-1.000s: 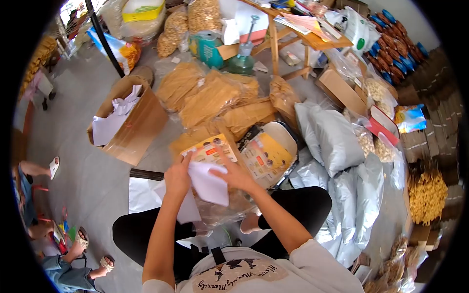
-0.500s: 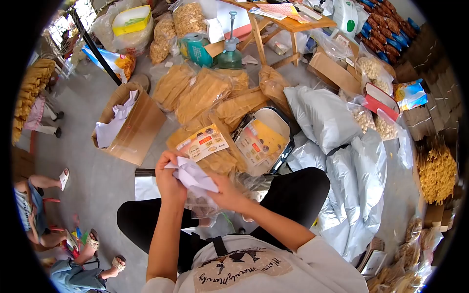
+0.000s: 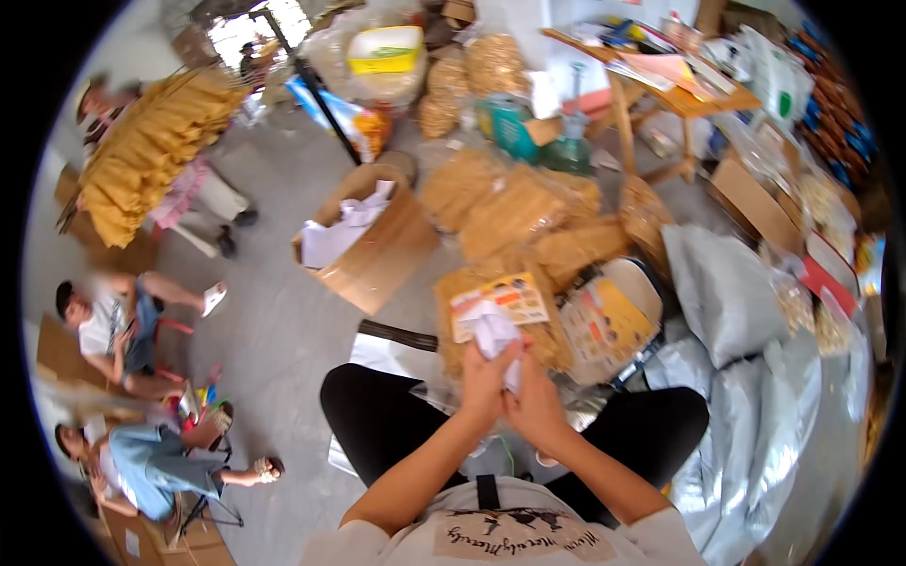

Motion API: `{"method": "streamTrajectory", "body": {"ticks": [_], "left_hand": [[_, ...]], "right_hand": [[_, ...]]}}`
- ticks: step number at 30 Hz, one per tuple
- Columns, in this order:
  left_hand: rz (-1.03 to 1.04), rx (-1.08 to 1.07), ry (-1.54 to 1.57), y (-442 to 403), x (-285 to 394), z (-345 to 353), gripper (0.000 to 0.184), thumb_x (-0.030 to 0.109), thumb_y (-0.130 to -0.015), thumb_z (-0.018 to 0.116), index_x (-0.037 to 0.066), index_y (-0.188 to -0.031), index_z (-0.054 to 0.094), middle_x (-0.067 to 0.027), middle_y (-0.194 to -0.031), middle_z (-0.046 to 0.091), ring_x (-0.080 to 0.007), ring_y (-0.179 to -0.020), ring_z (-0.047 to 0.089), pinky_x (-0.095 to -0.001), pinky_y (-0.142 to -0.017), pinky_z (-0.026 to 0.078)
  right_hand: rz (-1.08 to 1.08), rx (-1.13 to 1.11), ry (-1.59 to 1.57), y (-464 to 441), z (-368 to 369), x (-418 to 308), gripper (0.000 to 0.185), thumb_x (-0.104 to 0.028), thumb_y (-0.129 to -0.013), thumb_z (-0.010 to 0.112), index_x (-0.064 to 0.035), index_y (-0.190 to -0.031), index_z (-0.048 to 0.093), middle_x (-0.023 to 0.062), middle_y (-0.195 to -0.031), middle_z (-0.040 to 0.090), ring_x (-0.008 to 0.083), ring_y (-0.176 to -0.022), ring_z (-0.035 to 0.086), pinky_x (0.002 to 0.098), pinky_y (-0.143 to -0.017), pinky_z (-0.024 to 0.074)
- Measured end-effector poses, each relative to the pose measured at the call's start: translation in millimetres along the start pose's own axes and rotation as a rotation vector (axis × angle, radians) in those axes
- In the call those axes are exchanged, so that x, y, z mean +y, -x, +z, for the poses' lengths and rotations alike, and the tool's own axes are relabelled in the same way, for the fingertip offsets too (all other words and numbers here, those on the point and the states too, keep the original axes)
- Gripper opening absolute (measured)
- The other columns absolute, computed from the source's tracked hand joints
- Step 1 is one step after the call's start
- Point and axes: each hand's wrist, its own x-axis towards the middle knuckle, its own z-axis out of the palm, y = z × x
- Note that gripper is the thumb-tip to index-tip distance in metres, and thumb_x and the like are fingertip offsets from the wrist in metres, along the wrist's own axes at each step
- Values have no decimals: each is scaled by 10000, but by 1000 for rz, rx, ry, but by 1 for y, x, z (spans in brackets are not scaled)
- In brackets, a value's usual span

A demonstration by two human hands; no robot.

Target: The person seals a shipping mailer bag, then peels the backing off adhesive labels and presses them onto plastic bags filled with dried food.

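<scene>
A crumpled sheet of white paper (image 3: 491, 325) is bunched between my two hands, in front of my knees. My left hand (image 3: 485, 382) is closed around its lower left part. Beside it and touching it, my right hand (image 3: 536, 401) is closed on the paper's lower right end. Just beyond the paper lies a printed card (image 3: 522, 294) on clear bags of flat yellow-brown food (image 3: 514, 212). To the right of the card is an open bag with a yellow printed panel (image 3: 609, 321). Motion blur softens the fingers.
A cardboard box (image 3: 377, 259) holding white paper stands to the left. Grey plastic mailer bags (image 3: 722, 292) pile up on the right. A wooden stool (image 3: 698, 102) and a green spray bottle (image 3: 568, 151) stand behind. Several people, two of them seated (image 3: 156, 462), are at the far left.
My view has swung left, so the scene sits further right and more of the people shows. My hands have come together, and the paper is bunched smaller between them.
</scene>
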Motion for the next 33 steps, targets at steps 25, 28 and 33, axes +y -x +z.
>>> {"method": "streamTrajectory", "body": {"ticks": [25, 28, 33], "left_hand": [[1036, 577, -1664, -319, 173, -141, 476, 121, -817, 559, 0, -1247, 393, -210, -1253, 427, -338, -1136, 437, -519, -979, 258], [108, 362, -2047, -336, 151, -202, 460, 124, -808, 574, 41, -1238, 430, -214, -1305, 372, -352, -1212, 360, -531, -1021, 184], [888, 96, -1672, -330, 87, -167, 461, 189, -825, 557, 78, -1257, 439, -199, -1342, 338, -349, -1256, 307, -556, -1021, 173]], "right_hand": [[-139, -212, 210, -66, -50, 59, 365, -72, -777, 565, 26, -1121, 494, 215, -1141, 510, 356, -1029, 511, 385, -850, 432], [-149, -260, 232, -66, -45, 57, 348, -63, -775, 563, 21, -1107, 502, 211, -1135, 511, 354, -1013, 519, 386, -840, 437], [-127, -296, 240, -71, -45, 60, 376, -56, -761, 571, 14, -1122, 491, 206, -1143, 503, 363, -1002, 521, 378, -834, 442]]}}
